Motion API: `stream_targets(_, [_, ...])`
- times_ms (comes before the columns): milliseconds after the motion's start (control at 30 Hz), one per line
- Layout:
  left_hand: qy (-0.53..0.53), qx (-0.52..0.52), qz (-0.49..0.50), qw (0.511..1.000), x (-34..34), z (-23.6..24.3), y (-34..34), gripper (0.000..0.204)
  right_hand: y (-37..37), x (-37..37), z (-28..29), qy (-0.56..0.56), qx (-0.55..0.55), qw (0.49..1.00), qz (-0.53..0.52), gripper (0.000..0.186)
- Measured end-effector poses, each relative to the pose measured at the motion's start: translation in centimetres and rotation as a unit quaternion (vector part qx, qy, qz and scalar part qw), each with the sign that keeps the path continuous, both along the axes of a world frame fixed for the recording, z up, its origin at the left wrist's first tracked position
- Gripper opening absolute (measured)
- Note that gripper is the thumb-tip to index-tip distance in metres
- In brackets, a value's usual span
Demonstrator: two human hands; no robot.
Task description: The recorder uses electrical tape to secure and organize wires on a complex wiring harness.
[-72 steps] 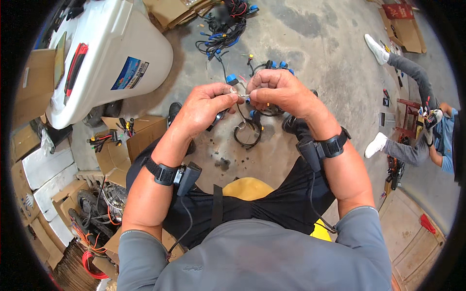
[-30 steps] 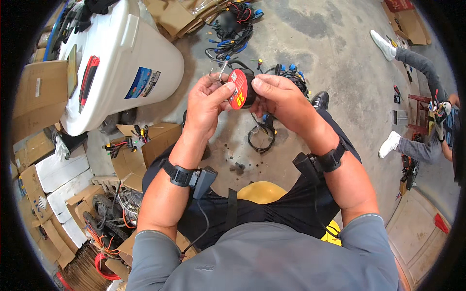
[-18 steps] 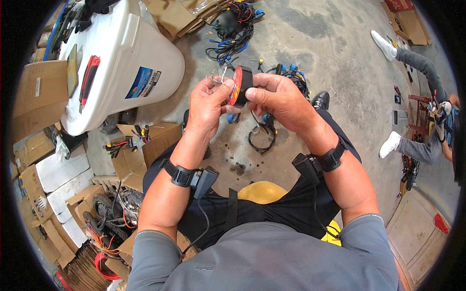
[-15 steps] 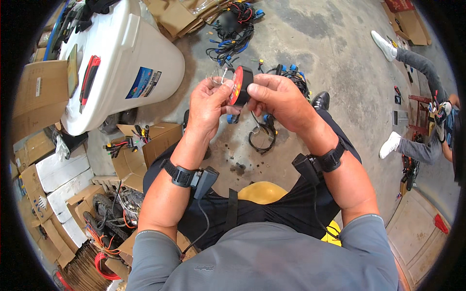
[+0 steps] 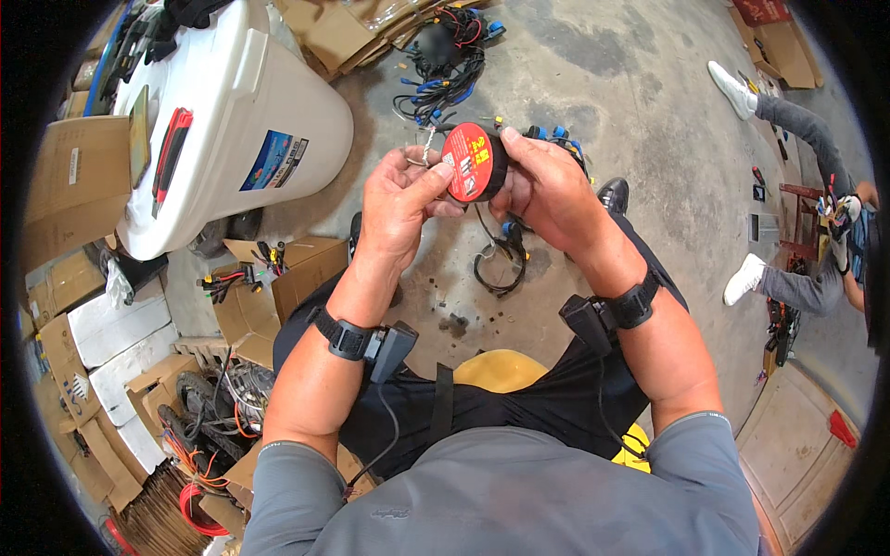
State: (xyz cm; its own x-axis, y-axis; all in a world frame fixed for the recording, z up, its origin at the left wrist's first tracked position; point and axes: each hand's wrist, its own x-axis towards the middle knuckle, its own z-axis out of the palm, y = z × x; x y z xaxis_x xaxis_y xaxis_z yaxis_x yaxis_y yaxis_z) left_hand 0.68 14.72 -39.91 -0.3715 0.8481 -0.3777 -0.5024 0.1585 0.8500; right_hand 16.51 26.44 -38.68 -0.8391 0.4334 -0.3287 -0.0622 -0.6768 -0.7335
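Note:
A roll of black electrical tape [image 5: 470, 163] with a red label on its side is held up between my two hands. My right hand [image 5: 547, 185] grips its far right edge, thumb on top and fingers curled behind. My left hand [image 5: 400, 196] pinches a twisted bare wire [image 5: 428, 146], whose pale end sticks up past the fingers. The left thumb tip touches or nearly touches the roll's red face. Below the roll a dark cable [image 5: 482, 222] hangs toward the floor; its upper end is hidden by the hands.
Bundles of black and blue cables [image 5: 445, 79] lie on the concrete floor ahead. A large white tub [image 5: 306, 111] stands at the left, near an open cardboard box [image 5: 306, 264] with wiring. At the right another person's legs [image 5: 802, 287] show. A yellow seat [image 5: 501, 369] is beneath me.
My right hand has turned the tape roll so its red face shows more fully, and that hand has shifted slightly to the right. The left hand keeps nearly the same place.

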Motion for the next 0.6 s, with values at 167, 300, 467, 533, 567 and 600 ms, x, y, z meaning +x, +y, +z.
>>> stream_targets(167, [0.012, 0.005, 0.006, 1.0, -0.1, 0.3, -0.1, 0.031, -0.8, -0.4, 0.8, -0.026, 0.008, 0.999, -0.024, 0.037])
stream_targets(300, [0.004, 0.013, 0.016, 1.0, -0.1, 0.1, -0.2, 0.028, -0.2, 0.1, 1.0, -0.001, -0.004, 1.0, 0.015, 0.035])
stream_targets(467, [0.002, 0.0, 0.017, 1.0, -0.4, 0.5, 0.0, 0.026, -0.2, 0.0, 1.2, -0.004, 0.03, 0.999, 0.032, 0.033])
stream_targets(533, [0.004, -0.013, 0.031, 0.999, -0.3, 0.8, 0.0, 0.026, -0.1, 0.0, 1.1, -0.003, 0.034, 0.999, 0.034, 0.033])
stream_targets(567, [0.004, -0.013, 0.031, 0.999, -0.4, 0.8, 0.0, 0.026, -0.1, 0.0, 1.1, -0.002, 0.038, 0.999, 0.036, 0.034])
stream_targets(600, [0.002, -0.018, 0.032, 0.999, -0.4, 0.9, 0.1, 0.027, -0.1, 0.1, 1.0, -0.002, 0.037, 0.999, 0.036, 0.034])
